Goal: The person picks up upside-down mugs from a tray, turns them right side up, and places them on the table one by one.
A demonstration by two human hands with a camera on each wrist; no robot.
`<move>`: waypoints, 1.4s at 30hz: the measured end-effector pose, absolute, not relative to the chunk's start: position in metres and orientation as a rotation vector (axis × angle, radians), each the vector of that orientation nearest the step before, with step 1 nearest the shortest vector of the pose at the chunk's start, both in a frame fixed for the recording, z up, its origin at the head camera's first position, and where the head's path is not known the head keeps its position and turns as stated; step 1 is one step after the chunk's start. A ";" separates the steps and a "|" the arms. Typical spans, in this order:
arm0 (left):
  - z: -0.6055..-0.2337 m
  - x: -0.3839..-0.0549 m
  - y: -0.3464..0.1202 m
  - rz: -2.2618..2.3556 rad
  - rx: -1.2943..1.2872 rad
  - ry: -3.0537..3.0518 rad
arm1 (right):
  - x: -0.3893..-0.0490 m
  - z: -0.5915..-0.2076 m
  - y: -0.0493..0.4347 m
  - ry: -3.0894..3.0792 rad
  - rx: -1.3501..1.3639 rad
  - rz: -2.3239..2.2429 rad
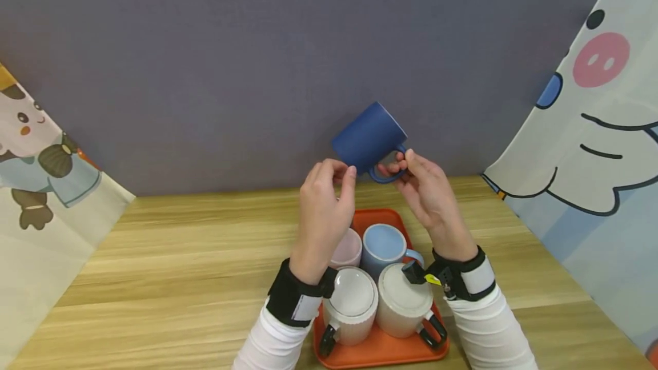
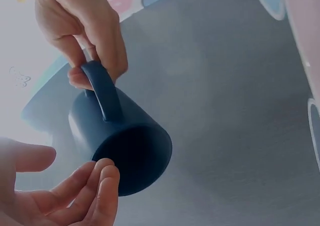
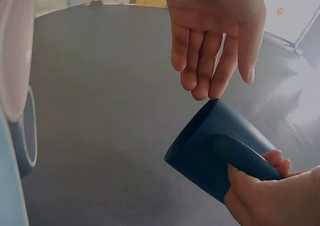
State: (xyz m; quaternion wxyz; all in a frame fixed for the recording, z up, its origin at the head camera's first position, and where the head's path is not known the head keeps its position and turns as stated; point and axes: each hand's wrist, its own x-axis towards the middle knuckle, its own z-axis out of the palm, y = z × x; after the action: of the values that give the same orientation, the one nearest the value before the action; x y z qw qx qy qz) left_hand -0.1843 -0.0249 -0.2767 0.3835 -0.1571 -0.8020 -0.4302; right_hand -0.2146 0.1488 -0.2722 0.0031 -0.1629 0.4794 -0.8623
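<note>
A dark blue mug point(image 1: 369, 137) is held tilted above the far end of an orange tray point(image 1: 377, 218). My right hand point(image 1: 432, 204) grips its handle, thumb and fingers around the loop, as the right wrist view also shows. The mug's mouth point(image 2: 137, 158) points toward my left hand point(image 1: 326, 216). That hand has its fingers loosely bent, with the fingertips point(image 2: 107, 173) at the rim; whether they touch it I cannot tell. No grasp by the left hand shows in either wrist view.
On the tray stand a pink mug point(image 1: 348, 249), a light blue mug point(image 1: 382, 242) and two white mugs with black handles, one left point(image 1: 352, 296) and one right point(image 1: 403, 296). My left hand partly covers the tray's far left corner. A grey panel point(image 1: 231, 84) rises behind the wooden table point(image 1: 195, 267).
</note>
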 end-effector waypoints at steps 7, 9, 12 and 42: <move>-0.277 -0.182 -0.016 -1.134 -0.407 -2.131 | -0.213 -0.270 0.149 1.379 -0.491 -2.751; -0.278 -0.181 -0.013 -1.146 -0.411 -2.196 | -0.212 -0.270 0.148 1.363 -0.485 -2.756; -0.279 -0.181 -0.011 -1.165 -0.412 -2.304 | -0.212 -0.270 0.145 1.349 -0.503 -2.747; -0.281 -0.200 -0.025 -2.488 -0.190 -1.705 | -0.202 -0.280 0.116 1.569 -0.390 -2.560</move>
State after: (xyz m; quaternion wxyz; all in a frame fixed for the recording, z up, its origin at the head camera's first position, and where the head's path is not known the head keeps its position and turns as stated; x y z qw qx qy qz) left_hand -0.1998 -0.0247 -0.2814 0.0595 -0.0628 -0.5631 -0.8218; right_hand -0.2015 0.1156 -0.2800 0.0568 -0.1286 0.5173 -0.8442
